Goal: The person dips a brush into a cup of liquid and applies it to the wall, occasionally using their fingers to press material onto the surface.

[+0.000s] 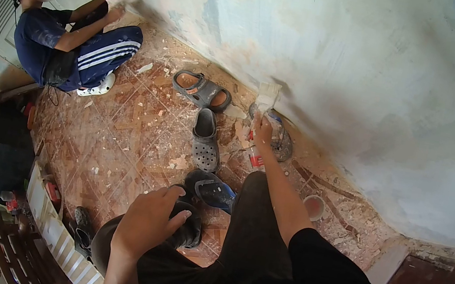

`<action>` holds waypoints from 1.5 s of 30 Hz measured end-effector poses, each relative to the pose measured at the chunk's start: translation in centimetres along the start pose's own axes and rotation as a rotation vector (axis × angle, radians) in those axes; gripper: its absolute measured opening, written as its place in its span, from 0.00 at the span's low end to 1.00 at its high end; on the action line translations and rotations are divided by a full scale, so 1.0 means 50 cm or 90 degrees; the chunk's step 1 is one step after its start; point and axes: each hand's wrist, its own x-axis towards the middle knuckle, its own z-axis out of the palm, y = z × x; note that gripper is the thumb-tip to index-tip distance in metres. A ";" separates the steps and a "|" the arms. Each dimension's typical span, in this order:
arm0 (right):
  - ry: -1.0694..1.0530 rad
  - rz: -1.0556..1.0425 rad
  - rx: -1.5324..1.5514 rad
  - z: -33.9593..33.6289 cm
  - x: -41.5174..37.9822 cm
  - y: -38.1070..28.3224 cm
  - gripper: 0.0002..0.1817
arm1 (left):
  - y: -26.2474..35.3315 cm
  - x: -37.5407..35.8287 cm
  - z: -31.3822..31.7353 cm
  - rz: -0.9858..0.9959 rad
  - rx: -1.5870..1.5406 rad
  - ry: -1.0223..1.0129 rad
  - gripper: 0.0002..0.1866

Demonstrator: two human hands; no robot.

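Broad, pale, flat-headed brush (268, 93): located at the right hand (263, 131), its head extending beyond the fingers towards the patchy off-white plaster wall (366, 105). The right hand is closed around the handle, apparently to leave the head unobstructed; contact with the wall cannot be determined. The left hand (150, 218), well apart from the right and the brush, is empty, fingers loosely curled, over dark trousers (165, 279), presumably for balance. A grey perforated clog (206, 145) lies beyond the left hand.
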 end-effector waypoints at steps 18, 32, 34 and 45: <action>-0.048 -0.039 0.092 0.079 0.057 0.064 0.23 | 0.000 -0.007 -0.004 -0.037 0.004 -0.050 0.19; -0.024 0.404 0.505 0.096 0.018 -0.048 0.14 | 0.003 -0.011 -0.010 -0.031 0.001 -0.057 0.18; -0.036 0.125 0.428 0.133 0.040 -0.053 0.12 | 0.001 -0.012 -0.011 -0.043 0.005 -0.057 0.18; 0.000 0.371 0.525 0.156 0.126 -0.044 0.14 | -0.014 -0.017 -0.008 -0.028 0.015 -0.024 0.16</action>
